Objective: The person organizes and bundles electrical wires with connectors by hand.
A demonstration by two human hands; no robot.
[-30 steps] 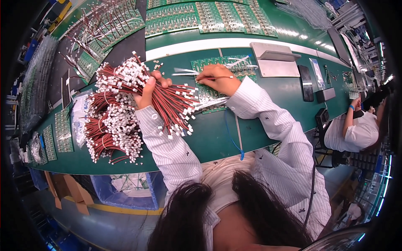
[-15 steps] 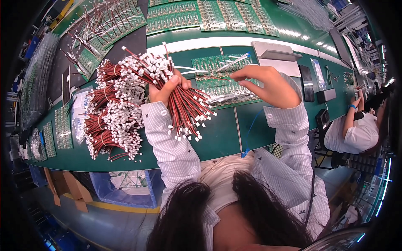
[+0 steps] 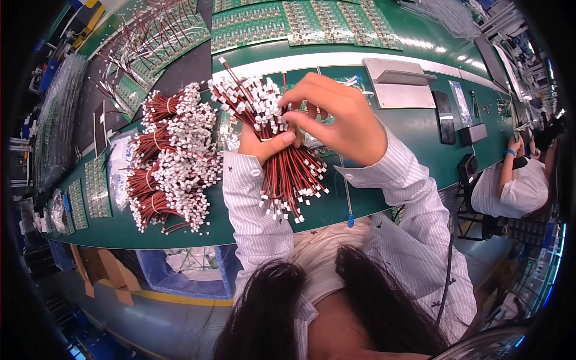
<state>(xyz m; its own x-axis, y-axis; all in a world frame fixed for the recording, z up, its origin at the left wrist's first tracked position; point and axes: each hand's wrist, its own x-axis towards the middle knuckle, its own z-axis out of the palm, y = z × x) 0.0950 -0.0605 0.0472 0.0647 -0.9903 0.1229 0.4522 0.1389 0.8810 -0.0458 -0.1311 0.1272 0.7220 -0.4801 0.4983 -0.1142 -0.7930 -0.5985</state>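
Observation:
A thick bundle of red-and-black connector wires (image 3: 294, 171) with white plugs at both ends is gripped in my left hand (image 3: 264, 144), above the bench. My right hand (image 3: 342, 114) is at the bundle's upper end, thumb and forefinger pinched at the white plugs; which wire lies between them is partly hidden. Left of the hands, several tied bundles of the same wires (image 3: 157, 141) lie stacked in a column. Behind the hands, green circuit boards (image 3: 229, 129) are mostly covered from sight.
More circuit boards (image 3: 318, 24) line the far side, some with wires attached at the far left (image 3: 138, 66). A metal bracket plate (image 3: 399, 84), a dark phone-like slab (image 3: 444, 117) and a small grey box (image 3: 472, 134) sit right. A blue bin (image 3: 180, 273) stands below; a co-worker (image 3: 510, 186) sits right.
My right hand has moved left from above the circuit boards to the plugs of the held bundle. My left hand has shifted right and slightly down with the bundle.

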